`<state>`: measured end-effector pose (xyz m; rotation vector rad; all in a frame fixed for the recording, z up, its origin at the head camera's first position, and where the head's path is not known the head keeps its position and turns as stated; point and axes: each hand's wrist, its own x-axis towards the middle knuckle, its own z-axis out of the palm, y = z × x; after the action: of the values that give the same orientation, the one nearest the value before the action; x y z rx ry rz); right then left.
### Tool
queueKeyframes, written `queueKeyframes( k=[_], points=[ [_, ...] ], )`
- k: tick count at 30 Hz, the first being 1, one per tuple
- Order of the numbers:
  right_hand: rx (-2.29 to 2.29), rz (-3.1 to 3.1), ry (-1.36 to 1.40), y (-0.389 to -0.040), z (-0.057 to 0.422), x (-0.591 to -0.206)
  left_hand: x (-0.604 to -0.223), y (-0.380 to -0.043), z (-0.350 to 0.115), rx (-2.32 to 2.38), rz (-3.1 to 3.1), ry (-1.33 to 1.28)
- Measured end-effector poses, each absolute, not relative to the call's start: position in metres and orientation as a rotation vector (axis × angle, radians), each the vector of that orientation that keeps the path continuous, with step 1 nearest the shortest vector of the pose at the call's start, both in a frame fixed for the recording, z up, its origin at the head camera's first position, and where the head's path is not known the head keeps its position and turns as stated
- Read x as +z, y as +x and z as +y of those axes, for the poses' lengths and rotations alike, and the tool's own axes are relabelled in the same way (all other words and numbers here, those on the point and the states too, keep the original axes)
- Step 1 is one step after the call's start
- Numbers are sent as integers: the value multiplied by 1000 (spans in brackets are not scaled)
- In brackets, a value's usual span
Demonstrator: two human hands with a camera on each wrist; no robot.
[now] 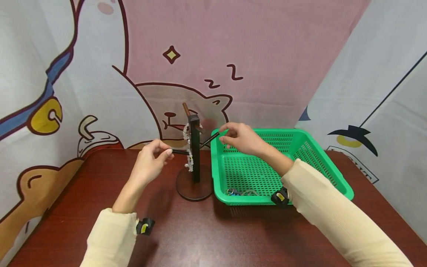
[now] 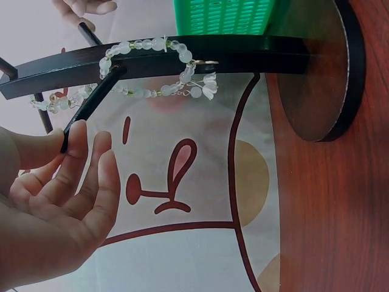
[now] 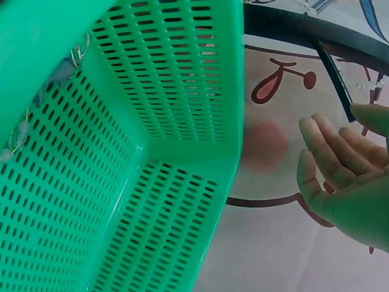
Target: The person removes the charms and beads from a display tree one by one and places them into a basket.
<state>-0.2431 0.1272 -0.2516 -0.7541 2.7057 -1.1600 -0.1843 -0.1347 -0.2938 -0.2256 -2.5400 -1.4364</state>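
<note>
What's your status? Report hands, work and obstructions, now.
Left hand pinches lower peg at its end; right hand at tip of opposite peg, grip unclear. Beaded bracelet hangs on left hand's peg. Possible obstacle: green basket, close beside stand.

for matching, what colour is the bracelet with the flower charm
The bracelet is whitish with small yellow-green touches; clearest in left wrist view.

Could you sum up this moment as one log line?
left hand: pinches black peg | right hand: at opposite peg tip | beaded bracelet: hangs on stand | green basket: beside stand, trinkets inside
</note>
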Motion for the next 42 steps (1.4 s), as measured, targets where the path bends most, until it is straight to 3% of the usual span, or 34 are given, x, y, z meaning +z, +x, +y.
queueKeyframes(
  k=[42],
  points=[
    [-1171,2753,-874,-247,119,-260,-293,-187,-134,-1185,-2494,-271]
  ],
)
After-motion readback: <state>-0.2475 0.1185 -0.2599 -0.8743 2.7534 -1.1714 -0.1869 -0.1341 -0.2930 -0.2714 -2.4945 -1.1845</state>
